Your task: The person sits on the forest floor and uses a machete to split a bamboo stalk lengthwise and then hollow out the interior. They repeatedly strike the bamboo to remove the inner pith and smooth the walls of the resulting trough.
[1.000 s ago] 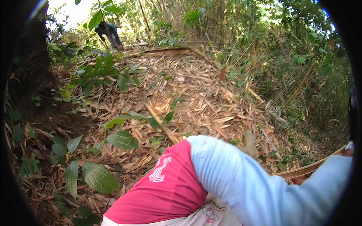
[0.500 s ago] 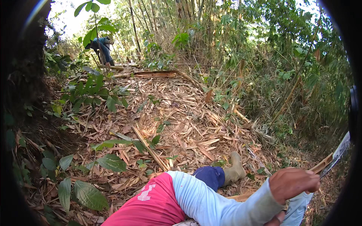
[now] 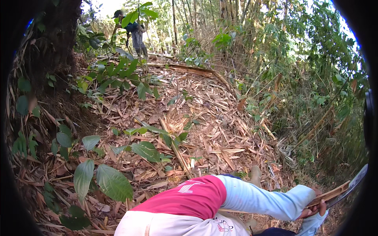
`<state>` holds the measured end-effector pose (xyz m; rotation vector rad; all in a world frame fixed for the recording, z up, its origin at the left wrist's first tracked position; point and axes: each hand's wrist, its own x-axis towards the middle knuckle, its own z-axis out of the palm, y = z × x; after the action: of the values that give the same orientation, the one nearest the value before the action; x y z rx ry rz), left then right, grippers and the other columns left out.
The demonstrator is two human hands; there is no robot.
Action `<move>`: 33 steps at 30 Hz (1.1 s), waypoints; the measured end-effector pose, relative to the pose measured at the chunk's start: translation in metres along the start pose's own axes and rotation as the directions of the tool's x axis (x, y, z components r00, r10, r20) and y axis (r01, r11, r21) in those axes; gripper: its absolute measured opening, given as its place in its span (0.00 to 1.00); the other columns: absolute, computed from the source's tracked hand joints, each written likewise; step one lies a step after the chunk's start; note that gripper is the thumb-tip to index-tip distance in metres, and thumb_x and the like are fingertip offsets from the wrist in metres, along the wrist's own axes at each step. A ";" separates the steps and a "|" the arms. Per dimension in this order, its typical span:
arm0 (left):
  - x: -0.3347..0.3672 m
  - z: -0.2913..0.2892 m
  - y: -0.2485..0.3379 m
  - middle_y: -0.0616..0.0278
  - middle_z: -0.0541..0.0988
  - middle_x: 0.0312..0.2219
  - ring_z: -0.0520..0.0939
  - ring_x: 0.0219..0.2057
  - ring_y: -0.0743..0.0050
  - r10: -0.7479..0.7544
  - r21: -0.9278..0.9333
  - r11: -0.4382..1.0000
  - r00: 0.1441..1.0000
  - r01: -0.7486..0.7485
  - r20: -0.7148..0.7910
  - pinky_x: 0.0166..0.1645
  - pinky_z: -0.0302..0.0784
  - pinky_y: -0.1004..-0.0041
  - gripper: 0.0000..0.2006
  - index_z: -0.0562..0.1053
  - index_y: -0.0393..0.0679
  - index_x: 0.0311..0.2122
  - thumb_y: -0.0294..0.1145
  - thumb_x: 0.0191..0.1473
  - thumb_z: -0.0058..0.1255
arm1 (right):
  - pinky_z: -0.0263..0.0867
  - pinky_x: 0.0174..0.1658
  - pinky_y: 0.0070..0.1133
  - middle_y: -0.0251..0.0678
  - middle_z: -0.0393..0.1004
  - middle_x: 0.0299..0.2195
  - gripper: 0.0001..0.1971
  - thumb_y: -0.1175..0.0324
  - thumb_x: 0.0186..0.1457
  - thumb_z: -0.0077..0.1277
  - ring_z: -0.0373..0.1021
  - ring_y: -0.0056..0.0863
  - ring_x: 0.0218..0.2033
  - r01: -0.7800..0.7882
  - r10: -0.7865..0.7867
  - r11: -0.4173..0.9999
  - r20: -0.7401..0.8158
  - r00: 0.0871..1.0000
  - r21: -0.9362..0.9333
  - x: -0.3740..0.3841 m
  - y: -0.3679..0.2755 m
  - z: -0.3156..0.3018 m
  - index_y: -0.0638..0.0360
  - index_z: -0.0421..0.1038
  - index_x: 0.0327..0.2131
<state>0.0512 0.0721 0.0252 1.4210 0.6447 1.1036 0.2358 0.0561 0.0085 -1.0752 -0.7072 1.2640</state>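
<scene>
At the lower right, my left arm in a light blue sleeve reaches across. My left hand (image 3: 315,192), partly hidden behind its cuff, is closed at the near end of a pale brown strip of split bamboo or wood (image 3: 333,193). My right hand (image 3: 321,207) is just below, its fingers curled by the base of a machete (image 3: 350,186). The grey blade lies along the strip's lower side and points up to the right. The machete's handle is hidden, and the fingers overlap, so the exact grip is only partly visible.
Dry bamboo leaves and chips cover the slope (image 3: 212,118). A split bamboo pole (image 3: 173,145) lies there, left of my boot (image 3: 255,176). Green plants (image 3: 114,181) and a dark trunk (image 3: 51,55) stand left; bamboo thickets rise right. Another person (image 3: 134,33) stands upslope.
My view has swung, so the scene sits farther right. My hands have come together around the strip and machete. The person upslope, bent low before, is now more upright.
</scene>
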 end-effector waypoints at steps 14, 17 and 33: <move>0.094 0.005 0.030 0.47 0.79 0.26 0.80 0.27 0.49 -0.619 0.063 0.767 0.710 0.639 0.336 0.37 0.74 0.57 0.18 0.76 0.34 0.33 0.40 0.54 0.41 | 0.65 0.37 0.25 0.39 0.67 0.35 0.20 0.66 0.52 0.53 0.67 0.27 0.33 0.063 -0.069 0.994 -0.070 0.995 -0.087 -0.001 0.002 -0.003 0.64 0.61 0.45; 0.088 0.007 0.028 0.49 0.77 0.23 0.77 0.23 0.53 -0.543 -0.092 0.814 0.807 0.574 0.234 0.33 0.72 0.57 0.16 0.75 0.35 0.31 0.38 0.53 0.42 | 0.65 0.35 0.25 0.38 0.67 0.32 0.17 0.67 0.51 0.53 0.66 0.27 0.30 0.095 -0.105 0.989 -0.079 0.991 -0.118 -0.011 -0.002 0.005 0.63 0.62 0.42; 0.073 -0.112 0.153 0.67 0.70 0.20 0.67 0.18 0.78 0.534 0.282 0.844 0.760 -0.455 -0.370 0.21 0.61 0.70 0.05 0.70 0.39 0.37 0.30 0.59 0.49 | 0.64 0.24 0.24 0.34 0.66 0.19 0.09 0.72 0.52 0.54 0.66 0.27 0.19 0.215 -0.230 0.943 -0.034 0.972 -0.253 -0.035 -0.012 0.031 0.61 0.63 0.32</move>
<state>-0.0508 0.1578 0.1782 1.5549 0.7083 1.8703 0.2051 0.0302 0.0354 -1.1951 -0.9296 0.9605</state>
